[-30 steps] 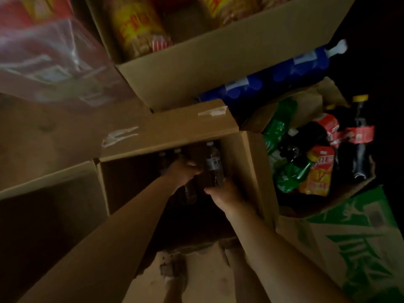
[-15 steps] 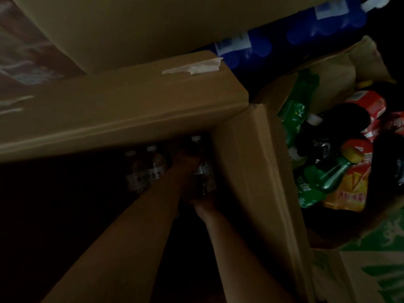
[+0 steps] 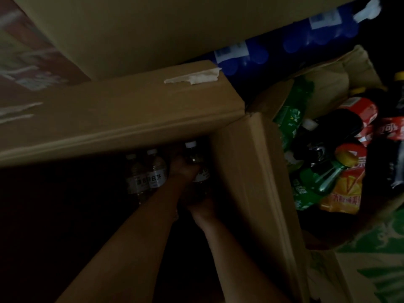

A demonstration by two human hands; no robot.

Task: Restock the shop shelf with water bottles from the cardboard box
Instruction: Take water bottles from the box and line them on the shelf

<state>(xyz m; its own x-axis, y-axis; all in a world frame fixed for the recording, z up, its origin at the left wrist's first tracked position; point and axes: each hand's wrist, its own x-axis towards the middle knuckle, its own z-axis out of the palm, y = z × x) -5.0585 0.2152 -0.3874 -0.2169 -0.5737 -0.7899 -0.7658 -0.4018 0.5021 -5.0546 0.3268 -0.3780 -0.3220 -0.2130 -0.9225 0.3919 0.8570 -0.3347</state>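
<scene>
1. Hands are deep inside the box [image 3: 247, 171], where it is very dark.
2. The left hand [image 3: 182, 171] wraps around a bottle [image 3: 196, 162] near its middle. That bottle stands up close to the box's right wall, and its white cap shows just under the top flap [image 3: 122, 119].
3. The right hand [image 3: 202, 207] is lower, at the bottom of the same bottle. It is too dark to tell if its fingers grip it or just touch it.
4. Two more bottles [image 3: 146, 173] stand just left of the left hand. Their white labels show, but their lower parts fade into the dark.
5. The rest of the inside of the box is black, so nothing can be made out there.
6. A second box [image 3: 140, 29] above is cut off by the top edge.
7. A blue pack [image 3: 251, 53] lies partly hidden behind the boxes.
8. At right, a bin [image 3: 328, 77] holds green, red and orange drinks [image 3: 323, 178], some cut off by the edge.
</scene>
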